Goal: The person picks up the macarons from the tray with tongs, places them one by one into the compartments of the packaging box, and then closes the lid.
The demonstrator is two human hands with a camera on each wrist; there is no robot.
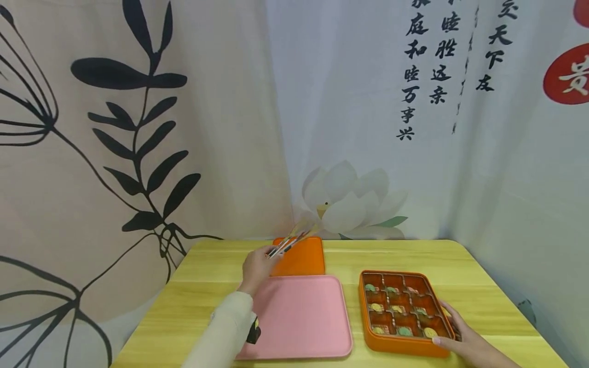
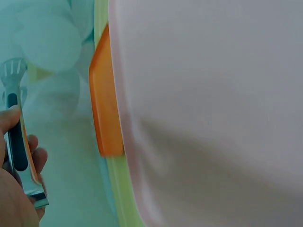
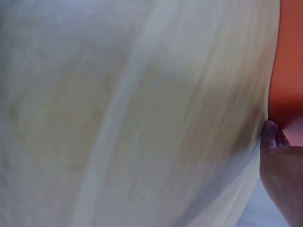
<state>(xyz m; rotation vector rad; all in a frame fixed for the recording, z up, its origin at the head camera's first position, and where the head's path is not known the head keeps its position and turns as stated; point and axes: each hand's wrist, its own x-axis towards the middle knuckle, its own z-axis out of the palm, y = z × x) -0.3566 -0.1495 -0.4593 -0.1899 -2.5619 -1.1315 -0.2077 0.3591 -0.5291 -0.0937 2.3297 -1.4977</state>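
Observation:
My left hand (image 1: 257,268) grips a pair of metal tongs (image 1: 289,244) above the back of the pink tray (image 1: 301,317). In the left wrist view the tongs (image 2: 19,142) show a slotted head and a dark inlay along the handle, with fingers and thumb around them. Nothing shows between the tong ends. To the right stands an orange divided box (image 1: 400,345), holding small wrapped yellow, green and pink sweets in its compartments. My right hand (image 1: 470,341) holds the box at its near right corner, thumb at the front and fingers along the side.
Behind the pink tray lies a flat orange lid or tray (image 1: 303,261), near the far table edge. All of these rest on a yellow wood-grain table (image 1: 184,317). A printed curtain (image 1: 221,128) hangs behind it and along the right side.

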